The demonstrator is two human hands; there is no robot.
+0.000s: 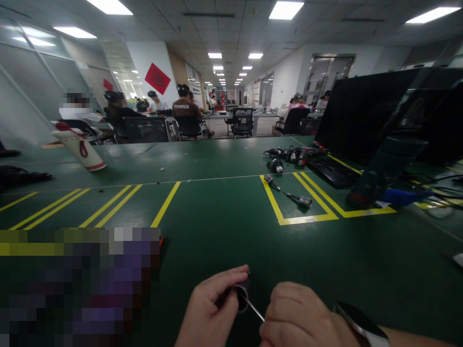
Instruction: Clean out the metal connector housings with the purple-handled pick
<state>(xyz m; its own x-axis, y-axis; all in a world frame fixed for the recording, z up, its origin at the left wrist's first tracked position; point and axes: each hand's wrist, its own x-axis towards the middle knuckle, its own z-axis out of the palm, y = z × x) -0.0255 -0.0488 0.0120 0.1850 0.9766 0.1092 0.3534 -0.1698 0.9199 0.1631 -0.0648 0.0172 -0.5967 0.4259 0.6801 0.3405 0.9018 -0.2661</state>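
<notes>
My left hand is closed around a small dark hollow cylinder, its open end turned toward the right. Between the fingers of my right hand is a thin metal rod, whose tip reaches into the mouth of the cylinder. The rod's other end is hidden inside the fist. A watch is on my right wrist. Both hands are low in the head view, above the green tabletop. Beyond them, two metal cylindrical parts with thin shafts, one of them a grey part, lie by a yellow-taped rectangle.
Dark cabled parts cluster farther back. To the right stand a dark bottle and a large black monitor, with cables nearby. A white cup is at left. Pixelation covers the lower left. Several people sit in the background.
</notes>
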